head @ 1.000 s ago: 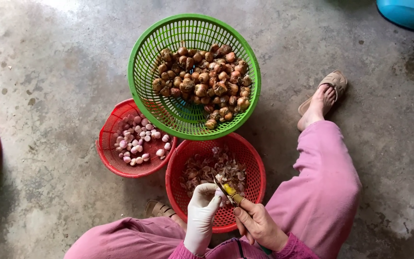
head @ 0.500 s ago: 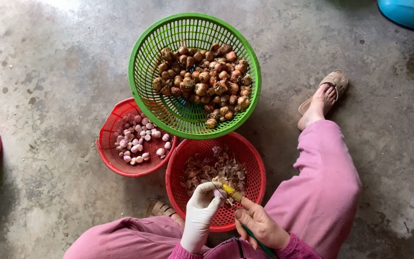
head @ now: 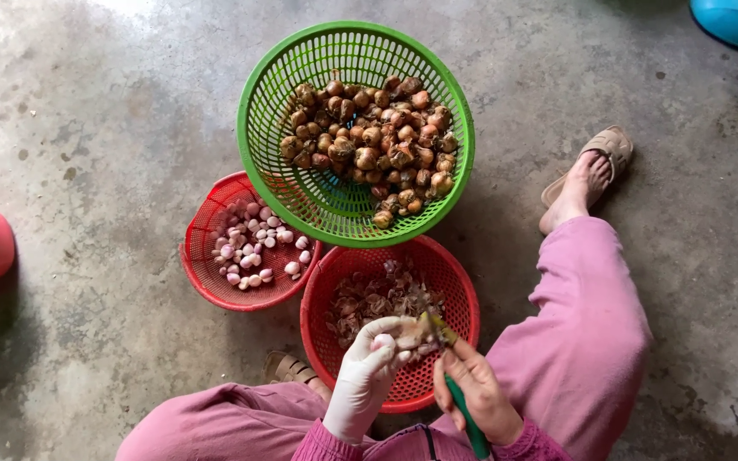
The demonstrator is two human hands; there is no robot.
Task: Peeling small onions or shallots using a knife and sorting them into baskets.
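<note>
A small shallot (head: 383, 341) sits pinched in the fingertips of the gloved left hand (head: 367, 376), held over the near edge of the red basket of peelings (head: 463, 299). Touching it from the right is the blade of a green-handled paring knife (head: 459, 393), which the bare right hand (head: 480, 394) grips closed around the handle. Papery skins (head: 377, 294) fill that basket beneath both hands. Just left, a smaller red basket (head: 202, 273) holds pale peeled shallots (head: 254, 248). Beyond, overlapping both red rims, a green basket (head: 258, 111) carries brown unpeeled shallots (head: 369, 137). Pink trouser legs and a sandalled foot (head: 587, 175) flank the baskets on the concrete floor (head: 87, 128).
</note>
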